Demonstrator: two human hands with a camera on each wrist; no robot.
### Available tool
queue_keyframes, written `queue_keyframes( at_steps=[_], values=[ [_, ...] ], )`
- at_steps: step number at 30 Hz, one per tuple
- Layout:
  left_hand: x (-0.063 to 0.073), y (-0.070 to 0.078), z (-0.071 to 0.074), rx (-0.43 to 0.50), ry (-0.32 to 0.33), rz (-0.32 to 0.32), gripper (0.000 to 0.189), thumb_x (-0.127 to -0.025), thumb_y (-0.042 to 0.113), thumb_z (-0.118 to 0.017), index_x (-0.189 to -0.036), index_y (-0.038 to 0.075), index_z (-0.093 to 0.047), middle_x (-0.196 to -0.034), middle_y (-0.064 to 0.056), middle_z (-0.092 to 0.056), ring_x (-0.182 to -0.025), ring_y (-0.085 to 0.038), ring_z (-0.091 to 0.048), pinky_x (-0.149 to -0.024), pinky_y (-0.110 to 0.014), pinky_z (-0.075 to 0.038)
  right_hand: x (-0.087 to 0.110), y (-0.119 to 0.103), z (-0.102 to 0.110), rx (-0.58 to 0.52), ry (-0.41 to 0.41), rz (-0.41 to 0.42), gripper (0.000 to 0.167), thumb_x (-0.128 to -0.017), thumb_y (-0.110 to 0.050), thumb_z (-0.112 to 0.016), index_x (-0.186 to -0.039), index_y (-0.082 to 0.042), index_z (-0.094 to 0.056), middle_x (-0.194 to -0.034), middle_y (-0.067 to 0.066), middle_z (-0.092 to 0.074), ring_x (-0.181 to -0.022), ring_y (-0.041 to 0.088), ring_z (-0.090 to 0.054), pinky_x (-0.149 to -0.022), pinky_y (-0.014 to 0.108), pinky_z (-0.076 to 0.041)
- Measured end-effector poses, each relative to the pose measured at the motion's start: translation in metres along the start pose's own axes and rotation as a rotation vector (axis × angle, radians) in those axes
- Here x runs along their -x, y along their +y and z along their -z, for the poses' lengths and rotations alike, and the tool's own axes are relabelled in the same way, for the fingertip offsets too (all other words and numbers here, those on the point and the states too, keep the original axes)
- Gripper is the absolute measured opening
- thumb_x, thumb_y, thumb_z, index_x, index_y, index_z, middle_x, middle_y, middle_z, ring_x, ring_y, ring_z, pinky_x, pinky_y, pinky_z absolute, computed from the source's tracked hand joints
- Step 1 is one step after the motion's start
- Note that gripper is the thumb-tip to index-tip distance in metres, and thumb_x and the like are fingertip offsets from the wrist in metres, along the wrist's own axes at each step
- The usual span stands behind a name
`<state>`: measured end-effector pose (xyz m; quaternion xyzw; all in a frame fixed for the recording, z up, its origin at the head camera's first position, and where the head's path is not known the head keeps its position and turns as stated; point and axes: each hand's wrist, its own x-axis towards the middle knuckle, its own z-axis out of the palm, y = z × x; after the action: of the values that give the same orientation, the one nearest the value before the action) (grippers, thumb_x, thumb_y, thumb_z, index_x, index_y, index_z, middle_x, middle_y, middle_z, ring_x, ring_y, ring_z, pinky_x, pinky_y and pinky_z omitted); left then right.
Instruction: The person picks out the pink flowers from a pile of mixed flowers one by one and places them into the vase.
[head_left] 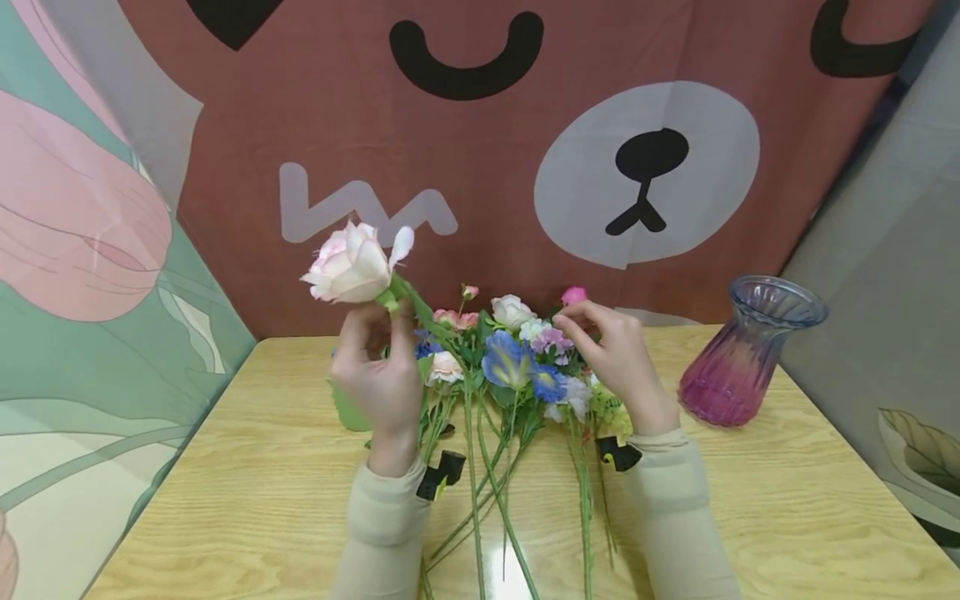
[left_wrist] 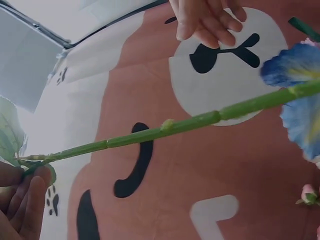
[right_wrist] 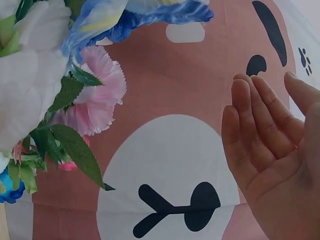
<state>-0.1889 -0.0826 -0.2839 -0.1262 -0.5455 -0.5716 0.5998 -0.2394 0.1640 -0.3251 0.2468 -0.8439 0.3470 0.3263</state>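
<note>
A pale pink artificial rose is held up at the left in the head view. My left hand pinches it just under the bloom; in the left wrist view its fingers grip one end of a long green stem near a leaf. My right hand hovers by the right side of the flower pile, its relaxed fingers holding nothing in the right wrist view. Beneath and between both hands lie several artificial flowers, among them a blue iris, a white rose and a lilac bloom.
A ribbed glass vase, blue at the rim and pink below, stands upright on the right of the wooden table. Crossing flower stems reach toward the near edge. Behind hangs a brown cloth with a bear face.
</note>
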Motion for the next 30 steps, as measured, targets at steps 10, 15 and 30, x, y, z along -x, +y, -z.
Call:
queue_keyframes(
  at_steps=[10,15,30],
  values=[
    [-0.003,0.002,0.0,0.087,-0.005,0.079,0.017,-0.084,0.005,-0.068,-0.079,-0.01,-0.065,-0.066,-0.01,-0.065,-0.048,-0.011,-0.059,-0.047,-0.025,-0.051,-0.001,-0.006,-0.001,-0.014,0.002,0.024,0.011,-0.09,-0.022,-0.065,-0.095,-0.013,-0.07,-0.083,-0.001,-0.071,-0.069,0.011,-0.066,-0.06,0.025,-0.05],
    [0.007,-0.007,-0.011,0.123,-0.082,0.129,0.017,-0.085,0.006,-0.068,-0.08,-0.009,-0.064,-0.066,-0.019,-0.063,-0.049,-0.011,-0.06,-0.048,-0.026,-0.052,-0.002,-0.007,-0.005,-0.036,-0.025,0.065,0.01,-0.09,-0.021,-0.065,-0.095,-0.014,-0.07,-0.08,-0.002,-0.072,-0.067,0.009,-0.066,-0.058,0.024,-0.049],
    [0.029,-0.019,-0.03,0.111,-0.211,0.235,0.016,-0.087,0.011,-0.068,-0.084,-0.005,-0.068,-0.069,-0.02,-0.067,-0.051,-0.02,-0.062,-0.049,-0.031,-0.053,0.003,-0.013,-0.009,-0.144,-0.074,0.023,0.011,-0.086,-0.021,-0.07,-0.096,-0.019,-0.073,-0.08,-0.008,-0.072,-0.066,0.004,-0.065,-0.054,0.023,-0.046]
  ],
)
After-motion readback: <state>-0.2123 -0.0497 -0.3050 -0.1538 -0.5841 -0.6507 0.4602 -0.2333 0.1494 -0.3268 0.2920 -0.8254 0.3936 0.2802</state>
